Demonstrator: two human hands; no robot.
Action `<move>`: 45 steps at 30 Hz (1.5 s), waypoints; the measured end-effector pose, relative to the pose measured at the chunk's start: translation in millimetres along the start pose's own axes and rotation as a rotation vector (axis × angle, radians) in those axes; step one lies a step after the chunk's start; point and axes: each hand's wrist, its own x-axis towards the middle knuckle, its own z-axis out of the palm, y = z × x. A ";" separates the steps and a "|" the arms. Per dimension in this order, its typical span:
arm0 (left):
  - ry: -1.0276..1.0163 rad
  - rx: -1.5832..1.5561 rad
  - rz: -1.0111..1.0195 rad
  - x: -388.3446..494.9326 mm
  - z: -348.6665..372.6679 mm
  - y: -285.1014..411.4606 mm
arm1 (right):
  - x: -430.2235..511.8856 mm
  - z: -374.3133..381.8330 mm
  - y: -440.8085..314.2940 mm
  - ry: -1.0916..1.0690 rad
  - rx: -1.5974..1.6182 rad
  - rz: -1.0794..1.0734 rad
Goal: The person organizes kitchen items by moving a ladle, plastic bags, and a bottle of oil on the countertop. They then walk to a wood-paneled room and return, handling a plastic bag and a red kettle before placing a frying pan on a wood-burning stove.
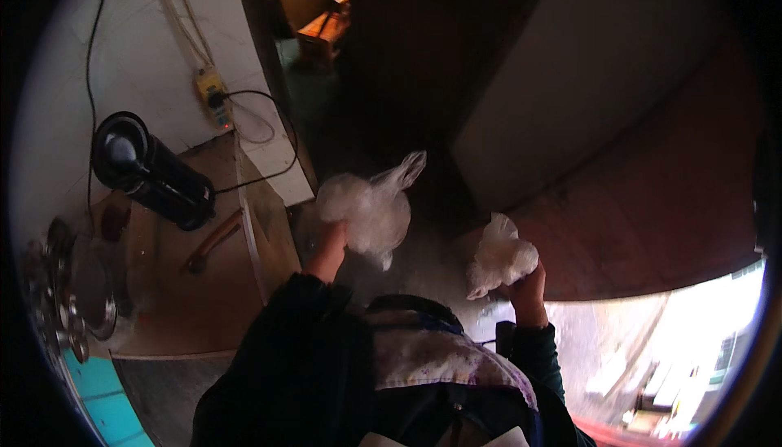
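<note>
My left hand (330, 251) is closed on a bunched, translucent plastic bag (379, 211), whose twisted end points up and to the right. Its fingers are mostly hidden behind the bag. On the right, my right hand (530, 285) grips a smaller whitish plastic bag (501, 257). The two bags are apart, both held in front of my body above the dark floor. What the bags contain cannot be told.
To the left, a brown tabletop (177, 312) bears a black appliance (159, 178), a brown-handled tool (214, 239) and several metal dishes (91, 288). A yellow power strip (212, 97) with cords hangs by the white wall. A wooden chair (324, 25) stands beyond the doorway.
</note>
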 end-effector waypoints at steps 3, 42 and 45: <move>0.022 -0.002 0.030 -33.4 1.3 14.0 | 24.9 -21.4 3.4 -0.134 0.278 0.156; 0.351 0.391 0.337 222.4 109.0 106.0 | 423.4 86.7 32.2 -0.362 0.283 0.280; 0.477 0.259 0.306 241.0 116.4 124.1 | 477.2 131.6 27.6 -0.517 0.260 0.292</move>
